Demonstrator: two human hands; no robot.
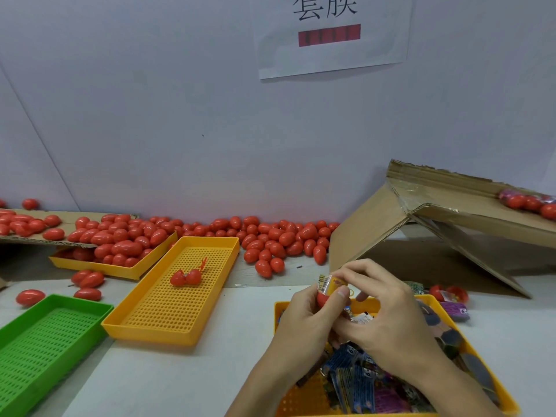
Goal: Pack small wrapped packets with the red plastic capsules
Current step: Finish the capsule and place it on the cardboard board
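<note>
My left hand (304, 319) grips a red capsule half (323, 297) above the near yellow tray (433, 302). My right hand (388, 314) pinches a small yellow wrapped packet (334, 283) that sticks out of the capsule's top. Several blue and purple wrapped packets (358, 383) lie in that tray under my wrists. A hinged open red capsule (185, 277) lies in the middle yellow tray (168, 308). Many shut red capsules (270, 239) are heaped along the back wall.
A green perforated tray (45, 341) sits at the near left. Another yellow tray (126, 270) at the back left holds capsules under a cardboard flap (36, 239). A tipped cardboard box (445, 218) stands at the right, with an open capsule (448, 293) and a purple packet (455, 311) beside it.
</note>
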